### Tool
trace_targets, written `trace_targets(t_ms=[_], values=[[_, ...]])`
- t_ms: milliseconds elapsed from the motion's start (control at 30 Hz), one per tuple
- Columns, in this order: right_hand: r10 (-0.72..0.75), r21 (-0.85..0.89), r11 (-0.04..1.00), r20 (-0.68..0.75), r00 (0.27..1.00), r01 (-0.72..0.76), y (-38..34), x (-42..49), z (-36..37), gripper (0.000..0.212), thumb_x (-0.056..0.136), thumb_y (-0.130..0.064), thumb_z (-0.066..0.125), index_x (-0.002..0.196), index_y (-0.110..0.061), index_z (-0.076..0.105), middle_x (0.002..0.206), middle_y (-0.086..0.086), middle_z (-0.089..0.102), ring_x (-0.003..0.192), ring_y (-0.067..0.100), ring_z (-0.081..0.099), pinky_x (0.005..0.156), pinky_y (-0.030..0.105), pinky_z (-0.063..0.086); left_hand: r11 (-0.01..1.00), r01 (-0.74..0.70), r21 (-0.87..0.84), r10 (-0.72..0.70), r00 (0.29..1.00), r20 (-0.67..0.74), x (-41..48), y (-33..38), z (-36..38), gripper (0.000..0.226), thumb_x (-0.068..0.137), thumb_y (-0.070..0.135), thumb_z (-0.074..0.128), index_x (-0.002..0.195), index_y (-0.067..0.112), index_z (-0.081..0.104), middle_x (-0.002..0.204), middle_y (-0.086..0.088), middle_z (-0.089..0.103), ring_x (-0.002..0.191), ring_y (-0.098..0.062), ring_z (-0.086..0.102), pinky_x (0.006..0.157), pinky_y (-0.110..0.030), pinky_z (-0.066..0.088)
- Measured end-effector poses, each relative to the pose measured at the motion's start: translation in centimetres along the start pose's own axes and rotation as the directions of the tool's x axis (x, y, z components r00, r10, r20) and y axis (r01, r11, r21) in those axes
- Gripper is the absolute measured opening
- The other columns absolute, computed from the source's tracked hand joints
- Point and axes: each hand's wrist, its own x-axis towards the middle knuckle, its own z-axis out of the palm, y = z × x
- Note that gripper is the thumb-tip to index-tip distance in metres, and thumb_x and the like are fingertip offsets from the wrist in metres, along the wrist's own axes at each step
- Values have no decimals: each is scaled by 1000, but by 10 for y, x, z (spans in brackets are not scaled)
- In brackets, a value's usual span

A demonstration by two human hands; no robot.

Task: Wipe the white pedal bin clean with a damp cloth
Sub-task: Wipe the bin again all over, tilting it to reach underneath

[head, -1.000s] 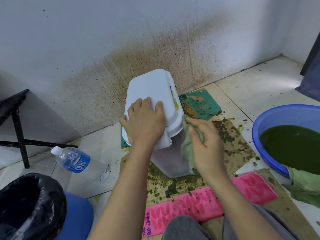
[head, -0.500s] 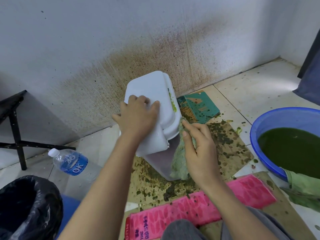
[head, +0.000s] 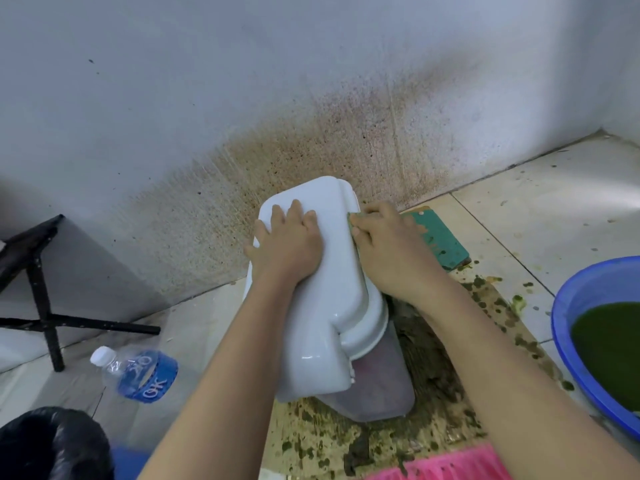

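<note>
The white pedal bin (head: 332, 296) stands on stained cardboard near the wall, its lid closed and facing me. My left hand (head: 289, 242) lies flat on the lid's left half, fingers spread, pressing it down. My right hand (head: 388, 247) is at the lid's right edge near the far corner, closed on a greenish cloth (head: 354, 226); only a small corner of the cloth shows by my fingers. The bin's body shows below the lid.
A blue basin (head: 568, 327) of dark green liquid sits at the right. A water bottle (head: 138, 372) lies on the floor at left, by a black-bagged bin (head: 52, 445) and a black stand (head: 41, 292). A green board (head: 440, 237) and pink mat (head: 446, 462) lie on the stained cardboard.
My right hand has moved with the cloth from the bin's right side up to the far right edge of the lid. The left hand stays on the lid; the view has shifted closer.
</note>
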Motion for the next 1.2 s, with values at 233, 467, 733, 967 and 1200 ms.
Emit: trace_targets(t_ms=[233, 467, 733, 967, 1200], values=[[-22, 47, 999, 17, 1000, 22, -4, 4, -6, 34, 105, -25, 34, 123, -11, 60, 134, 3, 41, 118, 34, 40, 96, 50, 42, 1000, 7, -16, -8, 1000, -10, -4, 4, -3, 53, 105, 47, 18, 157, 35, 19, 168, 4, 8, 153, -29, 3, 116, -60, 6], [-104, 130, 986, -44, 994, 109, -2, -81, -8, 35, 104, -34, 37, 131, -25, 57, 137, -18, 29, 114, 20, 39, 89, 42, 48, 1000, 2, -23, -2, 1000, 3, -6, 3, -5, 55, 105, 49, 17, 158, 36, 16, 168, 5, 6, 154, -29, 0, 117, -60, 4], [-51, 140, 989, -4, 999, 52, 17, 50, 17, 33, 105, -21, 35, 126, -12, 58, 148, 7, 37, 135, 37, 34, 106, 51, 35, 1000, 0, -15, 0, 1000, -14, -6, 4, 0, 54, 105, 49, 17, 158, 38, 15, 168, 8, 6, 153, -27, 1, 117, -59, 5], [8, 362, 932, 29, 1000, -18, 19, 115, 28, 43, 107, -21, 32, 148, -11, 39, 161, 6, 24, 149, 18, 17, 122, 37, 8, 1000, -10, -5, 10, 999, -40, 0, 2, 3, 52, 105, 49, 16, 157, 40, 15, 167, 10, 6, 154, -26, 0, 116, -60, 5], [-7, 520, 853, -80, 997, 48, 4, 2, 15, 45, 107, -36, 32, 141, -13, 50, 151, -1, 42, 133, -1, 34, 117, 31, 19, 1000, -12, -17, 12, 999, -31, -1, 3, 1, 52, 105, 48, 17, 156, 40, 16, 167, 10, 7, 153, -26, 2, 115, -61, 7]])
